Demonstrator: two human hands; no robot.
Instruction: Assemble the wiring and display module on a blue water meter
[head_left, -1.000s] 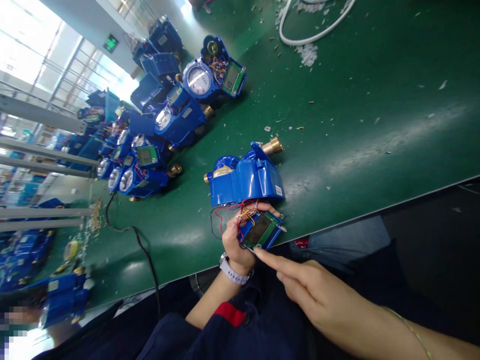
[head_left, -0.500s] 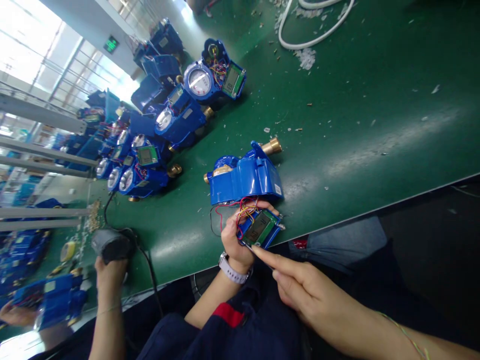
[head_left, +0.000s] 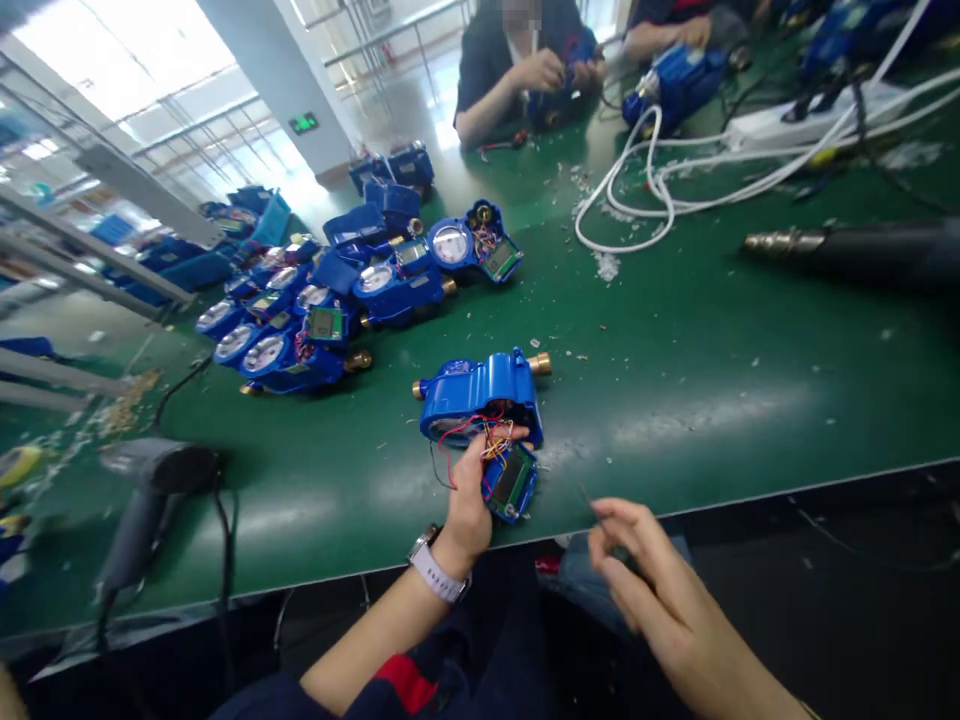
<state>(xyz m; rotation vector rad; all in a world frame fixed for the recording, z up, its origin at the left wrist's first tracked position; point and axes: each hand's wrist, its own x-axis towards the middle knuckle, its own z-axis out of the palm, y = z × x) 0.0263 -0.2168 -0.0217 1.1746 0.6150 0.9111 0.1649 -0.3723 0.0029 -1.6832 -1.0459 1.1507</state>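
Observation:
Blue water meter with brass pipe ends lies on its side on the green bench, its lid side toward me. Wires in red, yellow and white run from it to a small circuit board with an LCD display in a blue frame. My left hand, with a pale-banded watch on the wrist, is closed around this display board from the left. To the right and apart from the board, my right hand pinches a thin dark pointed tool; most of it is hidden by the fingers.
Several blue water meters are grouped at left. A grey heat gun with a black cable lies at near left, another dark heat gun at right. White cables lead to a power strip. Co-workers sit across the bench.
My right hand has drawn away from the display board to the right with the thin tool. The neighbour's hand has left the grey heat gun. My view has tilted up.

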